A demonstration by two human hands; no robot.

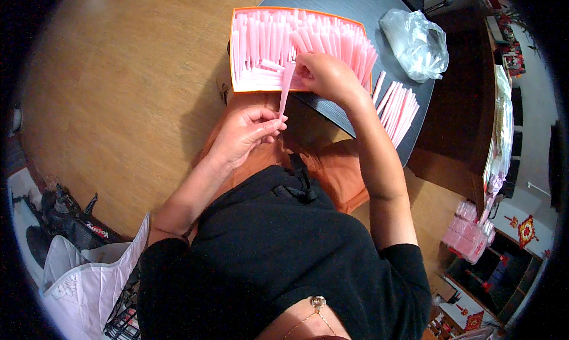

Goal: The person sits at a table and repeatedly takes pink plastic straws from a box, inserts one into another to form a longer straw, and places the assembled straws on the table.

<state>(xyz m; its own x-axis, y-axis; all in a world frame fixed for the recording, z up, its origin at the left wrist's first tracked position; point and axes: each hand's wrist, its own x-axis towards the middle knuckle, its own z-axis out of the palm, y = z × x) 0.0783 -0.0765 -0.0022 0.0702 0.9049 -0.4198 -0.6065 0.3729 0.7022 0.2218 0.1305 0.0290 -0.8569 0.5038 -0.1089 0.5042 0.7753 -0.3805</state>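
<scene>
Left hand (246, 132) pinching the narrow lower tip of one pink paper cone (285, 88), probably to keep it straight. Right hand (326, 76) closed on its wide upper end, at the front edge of the orange box (233, 55) packed with same cones. More loose cones (396, 106) on dark table (349, 2), beside clear plastic bag (415, 43). Wooden floor (118, 91) below.

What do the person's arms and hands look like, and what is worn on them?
Both forearms are bare. The left hand and the right hand wear no gloves, and no rings or watch can be seen. Short black sleeves of a black top cover the upper arms only.
</scene>
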